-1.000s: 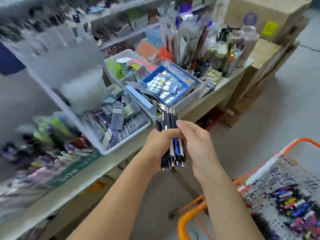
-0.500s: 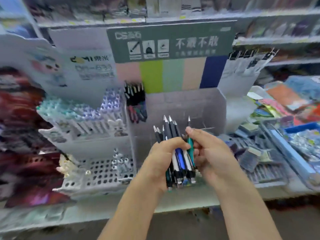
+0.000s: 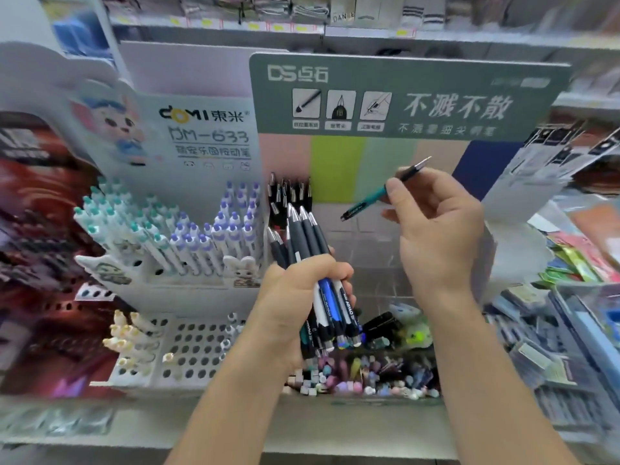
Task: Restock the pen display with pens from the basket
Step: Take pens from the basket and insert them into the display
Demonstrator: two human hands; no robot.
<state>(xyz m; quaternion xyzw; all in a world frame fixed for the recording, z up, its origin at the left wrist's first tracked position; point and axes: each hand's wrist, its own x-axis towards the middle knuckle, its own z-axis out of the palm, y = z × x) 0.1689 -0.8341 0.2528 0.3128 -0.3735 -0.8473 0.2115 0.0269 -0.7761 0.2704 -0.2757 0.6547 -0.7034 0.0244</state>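
Left hand [image 3: 295, 297] grips a bundle of retractable pens with dark grey, white and blue barrels [image 3: 318, 270], fingers curled round the middle of it, clip ends pointing up, tips down, bundle roughly upright and tilted slightly left. Right hand [image 3: 436, 229] pinches a single teal pen with black grip and silver tip [image 3: 382, 193] between thumb and fingers, held up and apart from the bundle, tilted, silver end up-right, other end down-left. Both hands sit in front of the green-headed pen display with pastel colour-striped backboard and clear compartments [image 3: 402, 102]. At its back-left compartment stand a few black pens with silver clips [image 3: 290, 193], upright; rest of the clear compartments behind the hands look bare but blurred. Low front tray of that display holds small pastel erasers and caps [image 3: 362, 380], jumbled. Left of it a white display with rabbit cartoon card [image 3: 201, 135] carries rows of white pens with teal and purple caps [image 3: 188, 236], leaning back. Below that a white perforated pen rack [image 3: 191, 350], mostly open holes, a few cream-topped pens at its left edge. Grey shelf edge [image 3: 167, 424] runs along the front. The basket is out of view
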